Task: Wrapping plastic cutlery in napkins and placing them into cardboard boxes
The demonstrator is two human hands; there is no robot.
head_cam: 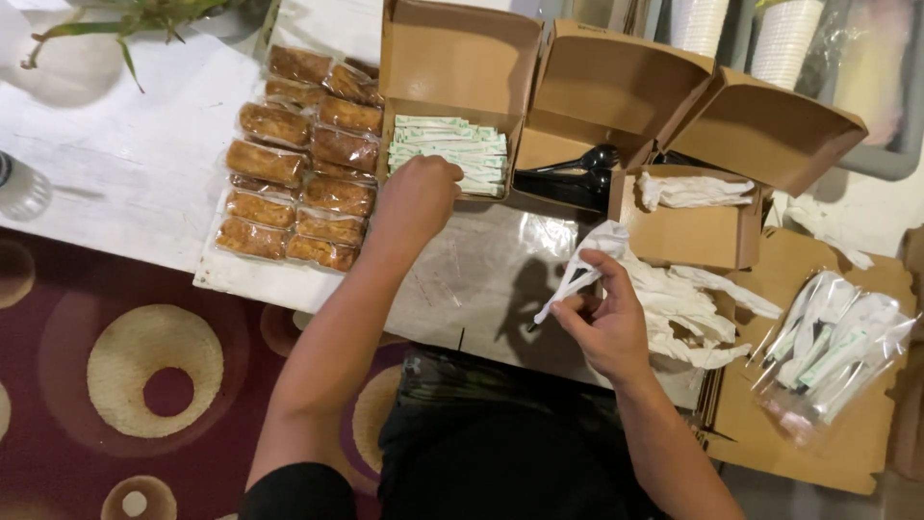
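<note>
White napkin (580,273): held above the tabletop (135,164), just in front of the open cardboard box of black cutlery (576,178). Right hand (608,323): grip pinched on the napkin, wrist bent inward. Left hand (416,197): arm extended, fingers curled into the neighbouring box of green-and-white sachets (450,149); grip state cannot be determined.

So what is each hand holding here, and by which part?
Right hand pinches a folded white napkin near its lower end. Left hand reaches into the box of white packets; any grip is hidden.
</note>
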